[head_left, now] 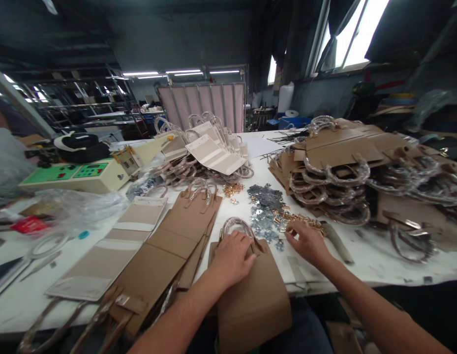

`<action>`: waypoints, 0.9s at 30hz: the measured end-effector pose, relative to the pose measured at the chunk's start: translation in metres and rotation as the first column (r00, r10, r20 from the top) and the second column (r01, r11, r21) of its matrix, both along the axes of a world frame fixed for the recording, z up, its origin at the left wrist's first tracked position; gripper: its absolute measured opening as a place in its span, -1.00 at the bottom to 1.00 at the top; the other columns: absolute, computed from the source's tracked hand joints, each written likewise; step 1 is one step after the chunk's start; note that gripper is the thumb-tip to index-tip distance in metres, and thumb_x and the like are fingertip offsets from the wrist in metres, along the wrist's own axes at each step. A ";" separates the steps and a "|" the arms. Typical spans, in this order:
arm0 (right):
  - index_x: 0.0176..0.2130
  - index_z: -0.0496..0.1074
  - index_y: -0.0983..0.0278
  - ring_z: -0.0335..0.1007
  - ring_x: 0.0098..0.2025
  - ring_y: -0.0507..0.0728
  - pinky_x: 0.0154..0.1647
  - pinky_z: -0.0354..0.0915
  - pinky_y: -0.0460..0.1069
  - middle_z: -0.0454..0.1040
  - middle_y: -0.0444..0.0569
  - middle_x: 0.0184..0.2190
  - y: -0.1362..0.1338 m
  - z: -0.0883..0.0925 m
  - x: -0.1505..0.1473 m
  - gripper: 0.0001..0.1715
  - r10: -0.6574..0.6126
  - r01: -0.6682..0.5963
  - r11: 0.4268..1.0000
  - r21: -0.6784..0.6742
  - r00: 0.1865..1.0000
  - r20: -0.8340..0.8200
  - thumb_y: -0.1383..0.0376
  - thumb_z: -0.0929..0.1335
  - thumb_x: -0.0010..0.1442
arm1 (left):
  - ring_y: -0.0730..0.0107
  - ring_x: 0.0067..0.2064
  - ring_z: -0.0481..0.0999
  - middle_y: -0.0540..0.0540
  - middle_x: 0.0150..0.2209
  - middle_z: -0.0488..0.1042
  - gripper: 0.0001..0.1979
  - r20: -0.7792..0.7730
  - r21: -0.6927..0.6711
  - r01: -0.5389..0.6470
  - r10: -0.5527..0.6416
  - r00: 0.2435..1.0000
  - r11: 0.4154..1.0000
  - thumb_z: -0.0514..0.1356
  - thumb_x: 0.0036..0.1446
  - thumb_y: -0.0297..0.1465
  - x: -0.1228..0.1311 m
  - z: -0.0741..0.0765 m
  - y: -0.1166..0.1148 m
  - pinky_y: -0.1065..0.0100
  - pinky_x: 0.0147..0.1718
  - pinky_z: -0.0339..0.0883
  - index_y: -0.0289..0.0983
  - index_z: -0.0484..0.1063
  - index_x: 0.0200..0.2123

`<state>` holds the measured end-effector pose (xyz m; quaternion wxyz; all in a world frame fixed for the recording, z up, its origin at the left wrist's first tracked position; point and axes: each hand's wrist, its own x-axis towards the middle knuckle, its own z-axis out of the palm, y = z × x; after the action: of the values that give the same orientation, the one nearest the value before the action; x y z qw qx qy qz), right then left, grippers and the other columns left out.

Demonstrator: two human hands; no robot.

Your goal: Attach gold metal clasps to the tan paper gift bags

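Observation:
A brown bag panel point(256, 300) with a plastic-wrapped handle point(237, 222) lies in front of me, its lower part hanging over the table's near edge. My left hand point(232, 258) grips its upper part at the handle's base, fingers curled and thumb resting on the brown surface. At the small gold metal fittings point(296, 218), my right hand point(307, 241) is closed in a pinch; what sits between its fingertips is too small to make out. Thin silver metal plates point(265, 209) are scattered just beyond and to the left of that hand.
Brown panels with wrapped handles point(346, 147) are piled high at the right. Beige-lined panels point(215, 155) form another pile at the back. More brown panels point(169, 236) lie left, beside scissors point(47, 246) and a control box point(76, 174). A rod-like piece point(337, 241) lies right of my right hand.

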<state>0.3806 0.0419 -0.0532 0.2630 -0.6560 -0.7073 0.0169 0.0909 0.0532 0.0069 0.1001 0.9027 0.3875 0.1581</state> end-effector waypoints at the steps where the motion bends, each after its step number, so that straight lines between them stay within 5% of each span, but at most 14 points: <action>1: -0.27 0.44 0.19 0.48 -0.27 0.14 -0.20 0.29 -0.01 0.54 -0.07 -0.29 -0.008 -0.002 -0.003 -0.88 0.044 -0.045 0.999 -0.005 0.998 -0.045 0.28 0.30 0.30 | -0.02 0.09 0.45 -0.19 -0.02 0.55 -0.72 -0.015 -0.011 0.000 0.000 1.000 1.000 0.29 0.20 -0.32 0.000 -0.002 0.002 -0.02 0.10 0.33 -0.23 0.50 -0.03; 4: -0.32 0.42 0.19 0.46 -0.28 0.12 -0.21 0.29 -0.02 0.51 -0.09 -0.33 -0.033 -0.009 -0.014 -0.86 0.160 -0.165 0.986 -0.023 0.976 -0.149 0.31 0.29 0.30 | -0.01 0.08 0.45 -0.19 -0.02 0.55 -0.71 -0.029 -0.029 -0.004 0.003 1.000 1.000 0.28 0.21 -0.31 0.001 -0.004 0.006 0.00 0.10 0.33 -0.23 0.50 -0.01; 8: -0.34 0.45 0.19 0.47 -0.25 0.15 -0.21 0.30 0.01 0.54 -0.07 -0.33 -0.054 -0.015 -0.025 -0.80 0.159 -0.167 0.985 -0.038 0.976 -0.151 0.23 0.33 0.34 | 0.01 0.14 0.39 -0.20 0.07 0.51 -0.68 0.021 0.013 0.017 -0.017 1.000 1.000 0.25 0.23 -0.35 0.007 -0.001 0.010 0.03 0.13 0.29 -0.23 0.47 0.06; 13: -0.10 0.54 0.19 0.52 -0.15 0.21 -0.09 0.34 0.07 0.61 -0.02 -0.20 -0.051 -0.017 -0.023 -0.77 0.055 -0.074 0.994 -0.078 0.973 -0.226 0.18 0.34 0.31 | 0.00 0.17 0.36 -0.23 0.07 0.53 -0.75 -0.093 0.083 0.149 -0.141 0.986 0.985 0.21 0.27 -0.37 0.020 0.006 0.024 0.02 0.14 0.23 -0.24 0.51 0.00; 17: -0.25 0.55 0.20 0.48 -0.22 0.20 -0.14 0.32 0.07 0.57 -0.06 -0.31 -0.046 -0.001 -0.023 -0.82 0.033 -0.095 0.977 -0.192 0.952 -0.304 0.21 0.36 0.21 | 0.02 0.09 0.41 -0.17 -0.08 0.58 -0.88 -0.178 0.059 0.219 -0.206 0.962 0.974 0.23 0.27 -0.33 0.026 0.007 0.039 0.06 0.08 0.20 -0.19 0.55 -0.17; 22: -0.31 0.53 0.21 0.47 -0.31 0.16 -0.25 0.32 0.01 0.56 -0.09 -0.37 -0.055 0.012 -0.064 -0.82 -0.070 -0.096 0.972 -0.215 0.755 -0.652 0.14 0.42 0.18 | 0.11 0.02 0.44 -0.05 -0.17 0.62 -0.92 -0.222 -0.001 0.305 -0.298 0.928 0.952 0.23 0.28 -0.34 0.027 0.009 0.057 0.09 0.05 0.19 -0.15 0.53 -0.28; 25: -0.30 0.53 0.21 0.48 -0.32 0.16 -0.29 0.33 -0.02 0.56 -0.10 -0.38 -0.062 0.000 -0.103 -0.80 -0.066 -0.140 0.972 -0.189 0.608 -0.791 0.12 0.44 0.20 | 0.14 0.02 0.45 -0.01 -0.16 0.62 -0.91 -0.248 -0.082 0.340 -0.349 0.904 0.937 0.23 0.28 -0.31 0.030 0.013 0.064 0.11 0.02 0.21 -0.13 0.54 -0.27; 27: -0.30 0.53 0.20 0.48 -0.30 0.16 -0.28 0.32 -0.02 0.57 -0.09 -0.35 -0.063 -0.010 -0.122 -0.81 -0.037 -0.132 0.980 -0.146 0.605 -0.795 0.13 0.44 0.22 | 0.15 0.02 0.46 0.00 -0.17 0.63 -0.91 -0.252 -0.115 0.357 -0.375 0.892 0.927 0.24 0.26 -0.31 0.033 0.017 0.067 0.13 0.01 0.23 -0.12 0.56 -0.28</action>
<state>0.2582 -0.0216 -0.0635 0.4850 -0.5833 -0.5291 0.3803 0.1238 0.1200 0.0239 0.1039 0.9687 0.2255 -0.0009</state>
